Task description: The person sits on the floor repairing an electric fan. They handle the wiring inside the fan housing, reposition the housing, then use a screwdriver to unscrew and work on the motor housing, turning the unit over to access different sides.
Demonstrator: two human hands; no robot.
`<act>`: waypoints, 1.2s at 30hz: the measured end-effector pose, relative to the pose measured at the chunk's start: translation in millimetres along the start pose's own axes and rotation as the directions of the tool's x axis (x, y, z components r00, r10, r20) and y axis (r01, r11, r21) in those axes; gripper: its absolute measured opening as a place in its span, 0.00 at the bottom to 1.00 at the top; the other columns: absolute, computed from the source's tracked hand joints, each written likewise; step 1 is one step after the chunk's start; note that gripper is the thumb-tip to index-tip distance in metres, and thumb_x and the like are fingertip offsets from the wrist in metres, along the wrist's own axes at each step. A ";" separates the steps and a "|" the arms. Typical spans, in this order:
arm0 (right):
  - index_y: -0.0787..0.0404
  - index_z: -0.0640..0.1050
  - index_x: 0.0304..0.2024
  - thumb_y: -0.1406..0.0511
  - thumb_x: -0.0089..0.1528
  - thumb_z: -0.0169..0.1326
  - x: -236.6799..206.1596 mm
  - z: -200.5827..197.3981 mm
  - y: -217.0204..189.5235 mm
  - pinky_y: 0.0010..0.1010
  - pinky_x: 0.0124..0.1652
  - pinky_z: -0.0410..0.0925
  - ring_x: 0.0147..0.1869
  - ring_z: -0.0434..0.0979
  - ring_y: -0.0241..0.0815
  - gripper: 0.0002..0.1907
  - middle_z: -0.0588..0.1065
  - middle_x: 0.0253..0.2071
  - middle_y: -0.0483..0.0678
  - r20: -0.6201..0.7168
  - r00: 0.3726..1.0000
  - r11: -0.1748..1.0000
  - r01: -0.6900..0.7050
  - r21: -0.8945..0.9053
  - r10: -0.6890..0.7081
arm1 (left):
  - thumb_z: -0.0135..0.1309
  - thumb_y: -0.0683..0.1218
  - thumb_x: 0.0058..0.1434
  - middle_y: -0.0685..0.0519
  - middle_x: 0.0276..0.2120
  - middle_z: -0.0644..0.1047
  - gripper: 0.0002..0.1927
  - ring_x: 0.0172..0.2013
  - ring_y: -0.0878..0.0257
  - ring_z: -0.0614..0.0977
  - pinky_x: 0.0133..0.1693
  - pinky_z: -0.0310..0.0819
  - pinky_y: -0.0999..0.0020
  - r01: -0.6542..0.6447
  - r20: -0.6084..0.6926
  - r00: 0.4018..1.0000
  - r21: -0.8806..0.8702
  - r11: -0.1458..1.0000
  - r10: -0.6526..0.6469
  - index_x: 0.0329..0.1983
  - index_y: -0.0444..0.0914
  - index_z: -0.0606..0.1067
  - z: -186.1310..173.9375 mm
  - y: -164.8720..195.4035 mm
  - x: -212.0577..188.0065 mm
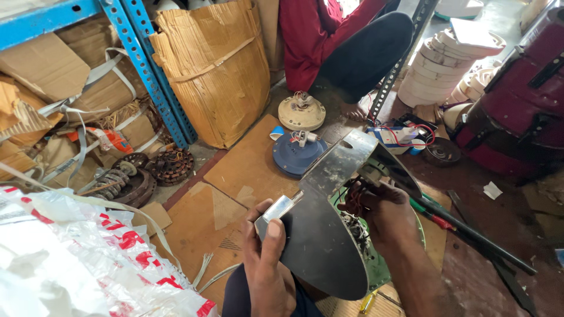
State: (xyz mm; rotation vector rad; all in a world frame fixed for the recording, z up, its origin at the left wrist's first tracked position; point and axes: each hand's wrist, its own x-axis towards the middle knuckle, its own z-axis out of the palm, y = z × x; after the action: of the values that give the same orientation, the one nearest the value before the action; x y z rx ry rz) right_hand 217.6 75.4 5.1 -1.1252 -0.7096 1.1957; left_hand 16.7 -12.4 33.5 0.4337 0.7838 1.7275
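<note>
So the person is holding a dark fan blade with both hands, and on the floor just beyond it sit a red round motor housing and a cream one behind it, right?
Not quite. The head view shows the nearer motor housing is blue, not red. The rest holds: the left hand and right hand both hold the dark fan blade, and the cream housing sits behind the blue one.

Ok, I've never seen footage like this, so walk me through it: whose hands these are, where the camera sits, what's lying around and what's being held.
There is one picture, from a camera worn on a person's head, looking down at their own bare hands. The left hand grips the metal bracket at the edge of a dark fan blade. The right hand reaches among the wires behind the blade. On the floor ahead lie a blue motor housing and a cream one, on cardboard. A second person in red squats beyond. Left stands a blue rack with boxes.
</note>
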 end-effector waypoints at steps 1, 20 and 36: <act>0.70 0.77 0.43 0.79 0.60 0.50 0.2 -0.1 -0.7 0.45 0.40 0.78 0.36 0.78 0.46 0.10 0.78 0.37 0.52 0.005 1.000 1.000 -0.011 -0.002 0.011 | 0.59 0.51 0.56 0.42 0.50 0.75 0.34 0.51 0.56 0.77 0.56 0.70 0.61 0.009 -0.007 1.000 -0.009 1.000 -0.009 0.63 0.32 0.66 0.1 -0.5 -0.5; 0.69 0.78 0.46 0.80 0.56 0.51 1.3 -5.5 -1.0 0.38 0.34 0.74 0.36 0.80 0.47 0.16 0.79 0.38 0.55 0.019 0.997 0.994 0.077 -0.076 -0.075 | 0.60 0.51 0.55 0.43 0.52 0.72 0.33 0.53 0.57 0.76 0.56 0.69 0.61 0.001 -0.017 1.000 -0.010 1.000 -0.001 0.62 0.34 0.67 5.8 -0.7 -2.7; 0.65 0.79 0.48 0.82 0.55 0.49 0.3 1.8 3.5 0.37 0.35 0.78 0.37 0.82 0.42 0.20 0.80 0.39 0.51 0.032 0.977 0.965 0.211 -0.154 -0.209 | 0.60 0.51 0.56 0.41 0.52 0.73 0.33 0.53 0.56 0.76 0.57 0.68 0.60 0.001 -0.016 1.000 -0.001 1.000 -0.001 0.62 0.33 0.67 2.8 -3.3 -1.3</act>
State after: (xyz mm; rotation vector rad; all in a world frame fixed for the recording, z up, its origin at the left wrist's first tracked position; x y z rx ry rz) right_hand 214.9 76.2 2.4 -1.1399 -0.9245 0.9826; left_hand 21.2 -12.4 33.3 0.4199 0.7945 1.7324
